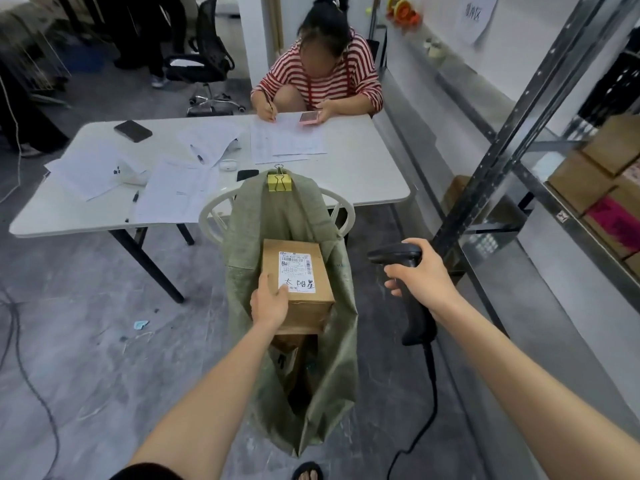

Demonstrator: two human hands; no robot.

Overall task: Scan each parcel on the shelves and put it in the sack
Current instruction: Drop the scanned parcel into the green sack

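My left hand (269,303) grips the near left corner of a brown cardboard parcel (304,306) with a white shipping label, held over the open mouth of the green woven sack (341,358). The sack hangs from a white plastic chair (209,216), clipped at the top by a yellow binder clip (279,183). Other boxes show dimly inside the sack below the parcel. My right hand (420,275) holds a black corded barcode scanner (412,306) to the right of the sack, its head pointing left.
A white folding table (363,174) with papers, pens and phones stands behind the sack; a person in a striped shirt writes at its far side. Metal shelving (512,133) with cardboard boxes (602,174) stands on the right. Cables run over the grey floor.
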